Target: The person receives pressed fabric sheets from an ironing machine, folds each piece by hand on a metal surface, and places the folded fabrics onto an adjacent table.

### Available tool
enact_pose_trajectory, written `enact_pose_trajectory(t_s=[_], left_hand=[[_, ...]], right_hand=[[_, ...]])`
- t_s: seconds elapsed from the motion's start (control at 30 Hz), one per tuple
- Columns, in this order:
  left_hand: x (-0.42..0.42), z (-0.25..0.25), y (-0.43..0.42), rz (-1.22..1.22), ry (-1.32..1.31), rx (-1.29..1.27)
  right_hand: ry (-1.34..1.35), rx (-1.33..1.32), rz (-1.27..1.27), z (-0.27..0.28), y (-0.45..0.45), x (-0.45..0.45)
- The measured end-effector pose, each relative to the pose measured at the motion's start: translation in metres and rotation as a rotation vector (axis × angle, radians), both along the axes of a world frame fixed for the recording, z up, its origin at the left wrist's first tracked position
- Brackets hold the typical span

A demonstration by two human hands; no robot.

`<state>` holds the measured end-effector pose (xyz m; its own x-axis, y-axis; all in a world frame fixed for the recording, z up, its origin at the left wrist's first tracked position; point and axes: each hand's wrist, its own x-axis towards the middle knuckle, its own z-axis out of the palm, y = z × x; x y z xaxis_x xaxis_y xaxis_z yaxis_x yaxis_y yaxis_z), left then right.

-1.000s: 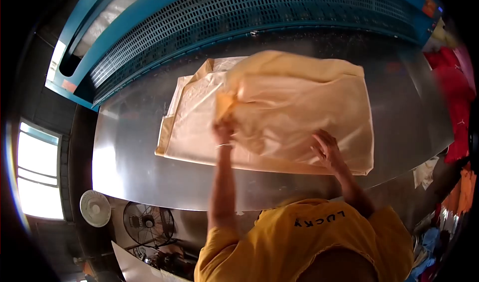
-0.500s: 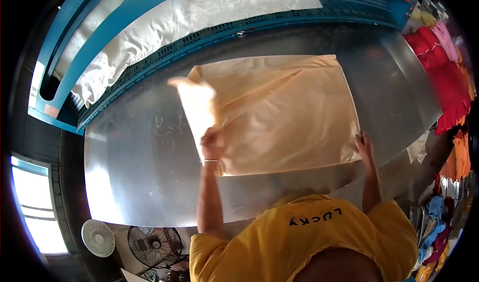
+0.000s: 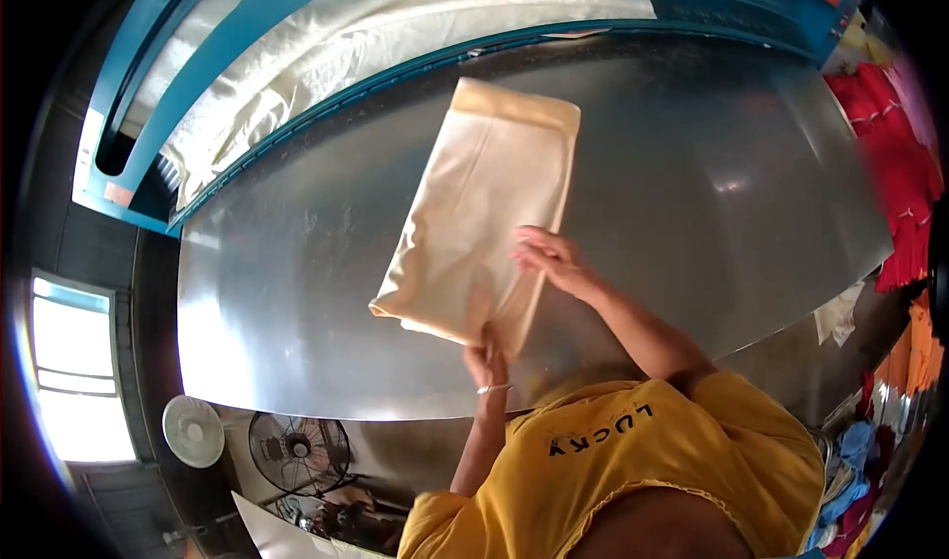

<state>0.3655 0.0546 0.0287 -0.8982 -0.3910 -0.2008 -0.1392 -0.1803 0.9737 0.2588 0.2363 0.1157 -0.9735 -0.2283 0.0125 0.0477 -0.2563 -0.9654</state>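
A cream-peach cloth (image 3: 484, 183), folded into a narrow upright rectangle, lies on the metal tabletop (image 3: 682, 213). A deeper peach band runs across its far end, and its near left corner has loose folded layers. My left hand (image 3: 485, 359), with a white band at the wrist, is closed on the near edge of the cloth, toward its right corner. Some of its fingers are hidden by the fabric. At the cloth's right edge is my right hand (image 3: 556, 259), fingers stretched out to the left. Whether those fingertips touch the fabric I cannot tell.
Along the far side runs a blue machine (image 3: 153, 154) with white fabric (image 3: 415, 25) in it. Red cloth bundles (image 3: 895, 183) hang at the right. Two fans, one white (image 3: 193, 430) and one black (image 3: 300, 450), stand beyond the near left edge.
The cloth was spread wide and is now folded into a narrow piece. My left hand has moved right and nearer to me; my right hand has moved left to the cloth's new right edge.
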Motion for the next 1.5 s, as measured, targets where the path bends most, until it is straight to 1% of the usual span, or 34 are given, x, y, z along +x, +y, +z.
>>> enact_pose_trajectory(t_s=[0.03,0.07,0.1,0.2,0.23,0.27,0.3,0.37,0.4,0.47,0.53,0.57,0.6,0.7,0.73,0.8,0.83,0.87,0.9,0.93,0.97,1.0,1.03,1.07,1.1,1.13,1.17,1.2,1.23,1.27,1.37,1.4,1.43,1.5], left_hand=[[0.002,0.028,-0.012,0.129,0.087,-0.155],[0.002,0.050,-0.022,0.255,0.178,-0.310],[-0.002,0.051,-0.028,0.424,0.035,-0.277],[-0.034,0.039,-0.037,0.208,0.023,0.109],[-0.042,0.042,-0.041,0.104,-0.225,0.083],[-0.046,0.045,-0.042,0.064,-0.147,0.215],[-0.049,0.066,-0.046,0.065,-0.114,0.358],[-0.048,0.110,-0.076,0.024,-0.066,0.529],[-0.048,0.125,-0.102,-0.014,-0.045,0.558],[-0.047,0.132,-0.162,0.020,-0.098,0.564],[-0.046,0.086,-0.245,0.112,-0.119,0.532],[-0.047,0.092,-0.281,0.171,-0.086,0.484],[-0.042,0.100,-0.319,0.230,-0.064,0.428],[-0.021,0.116,-0.427,0.392,0.139,0.002],[-0.014,0.113,-0.457,0.484,0.251,-0.093],[-0.009,0.141,-0.508,0.618,0.127,0.050],[-0.008,0.140,-0.533,0.639,0.146,-0.125],[-0.012,0.143,-0.552,0.688,0.122,-0.170],[-0.015,0.145,-0.571,0.738,0.095,-0.214],[-0.021,0.148,-0.585,0.818,0.014,-0.129],[-0.024,0.137,-0.606,0.780,0.027,-0.153],[-0.025,0.121,-0.631,0.747,0.042,-0.175],[-0.028,0.100,-0.658,0.742,-0.105,-0.187],[-0.035,0.094,-0.666,0.730,-0.449,-0.570],[-0.044,0.088,-0.669,0.687,-0.787,-0.956],[-0.052,0.068,-0.683,0.653,-0.779,-1.330],[-0.060,0.048,-0.697,0.670,-0.794,-1.726],[-0.096,0.064,-0.666,0.645,-0.545,-1.589],[-0.142,0.058,-0.644,0.578,-0.079,-1.437],[-0.192,0.067,-0.606,0.353,0.294,-1.370],[-0.348,0.047,-0.486,-0.112,0.418,-0.817],[-0.395,0.059,-0.450,-0.257,0.580,-1.241],[-0.444,0.046,-0.413,-0.271,0.625,-1.257],[-0.529,0.035,-0.347,-0.282,0.727,-1.426]], right_hand=[[-0.191,0.062,-0.075,-0.005,0.015,0.008],[-0.173,0.137,-0.143,-0.012,0.028,0.015],[-0.261,0.139,-0.223,-0.024,0.034,0.021],[-0.414,0.154,-0.230,-0.028,0.025,0.022],[-0.427,0.138,-0.227,-0.024,0.021,0.013],[-0.437,0.123,-0.219,-0.022,0.015,0.003],[-0.427,0.164,-0.267,-0.026,0.012,-0.011],[-0.385,0.011,-0.295,-0.047,0.010,-0.047],[-0.301,-0.062,-0.473,-0.034,-0.014,-0.060],[-0.088,0.067,-0.425,-0.041,-0.061,-0.089],[-0.160,0.110,-0.349,-0.011,-0.156,-0.111],[-0.080,0.126,-0.269,0.003,-0.205,-0.126],[-0.012,0.137,-0.190,0.014,-0.258,-0.136],[0.045,-0.109,0.087,0.075,-0.396,-0.154],[0.069,-0.059,0.110,0.072,-0.435,-0.166],[0.086,-0.081,0.157,0.089,-0.500,-0.169],[0.044,-0.225,0.177,0.088,-0.534,-0.171],[0.059,-0.277,0.257,0.062,-0.572,-0.190],[0.125,-0.211,0.219,0.073,-0.588,-0.184],[0.069,-0.182,0.242,0.055,-0.611,-0.190],[-0.038,-0.158,0.271,0.042,-0.627,-0.193],[-0.003,-0.029,0.266,0.044,-0.619,-0.189],[-0.076,0.135,0.356,0.035,-0.614,-0.194],[0.060,0.284,0.317,0.009,-0.606,-0.200],[0.368,0.483,0.144,-0.015,-0.586,-0.200],[0.388,0.490,0.109,-0.032,-0.556,-0.202],[0.557,0.560,-0.019,-0.048,-0.516,-0.206],[0.621,0.719,-0.104,-0.050,-0.468,-0.209],[0.774,0.767,-0.278,-0.050,-0.419,-0.213],[0.798,0.820,-0.407,-0.050,-0.369,-0.211],[0.656,1.303,-0.723,-0.040,-0.237,-0.190],[0.553,1.430,-0.773,-0.044,-0.201,-0.179],[0.438,1.553,-0.828,-0.048,-0.173,-0.170],[0.406,1.547,-0.861,-0.070,-0.139,-0.163]])
